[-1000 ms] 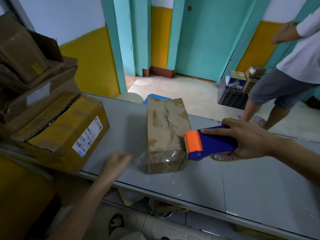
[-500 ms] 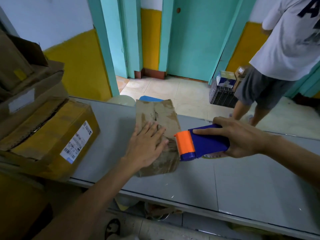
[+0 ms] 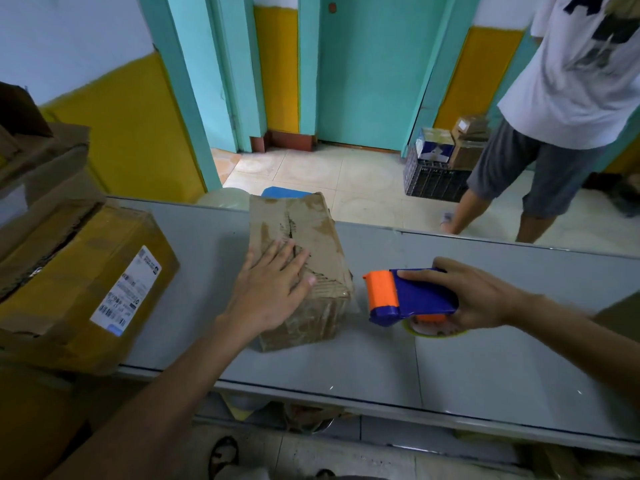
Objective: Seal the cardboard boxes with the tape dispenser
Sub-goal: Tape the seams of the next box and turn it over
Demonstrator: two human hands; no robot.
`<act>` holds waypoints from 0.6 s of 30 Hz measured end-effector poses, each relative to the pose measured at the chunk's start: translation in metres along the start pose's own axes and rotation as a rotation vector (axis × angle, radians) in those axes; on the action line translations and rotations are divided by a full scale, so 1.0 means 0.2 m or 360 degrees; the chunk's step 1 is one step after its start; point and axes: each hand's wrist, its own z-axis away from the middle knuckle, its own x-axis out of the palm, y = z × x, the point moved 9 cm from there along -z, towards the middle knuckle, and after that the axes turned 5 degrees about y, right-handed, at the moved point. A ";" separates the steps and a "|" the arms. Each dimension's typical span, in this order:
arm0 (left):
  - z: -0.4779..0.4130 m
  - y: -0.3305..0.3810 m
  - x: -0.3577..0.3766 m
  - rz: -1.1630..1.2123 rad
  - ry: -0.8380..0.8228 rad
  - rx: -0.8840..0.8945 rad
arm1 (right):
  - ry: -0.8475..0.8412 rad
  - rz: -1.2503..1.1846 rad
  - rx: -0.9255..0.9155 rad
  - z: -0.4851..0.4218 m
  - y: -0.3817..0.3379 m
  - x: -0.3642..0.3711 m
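Gripped by the right hand, the tape dispenser has pulled clear of the mid-frame box; the left hand presses flat on top. Strip likely laid.

On the counter, stacked cartons block the left end, leaving a bare lane beside the small box.

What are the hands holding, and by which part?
The right hand grips the tape dispenser by its blue body, behind the orange front. The left hand holds nothing; it lies flat on the small cardboard box.
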 end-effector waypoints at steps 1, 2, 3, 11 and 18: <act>0.00 0.00 0.00 0.0001 -0.0001 0.0002 | -0.0032 -0.0072 0.0027 -0.01 0.00 0.06; 0.00 0.00 0.00 -0.0003 -0.0003 0.0002 | -0.0074 -0.0159 0.0063 -0.02 -0.01 0.12; 0.00 0.00 0.00 -0.0012 -0.0003 0.0000 | -0.0102 -0.0245 0.0097 -0.03 -0.01 0.16; -0.02 -0.01 0.00 -0.0052 0.0018 0.0019 | 0.0042 -0.0710 0.0231 -0.02 -0.05 0.27; -0.04 -0.03 0.01 -0.0062 -0.0024 0.0045 | 0.0030 -0.0093 0.0233 -0.03 -0.11 0.17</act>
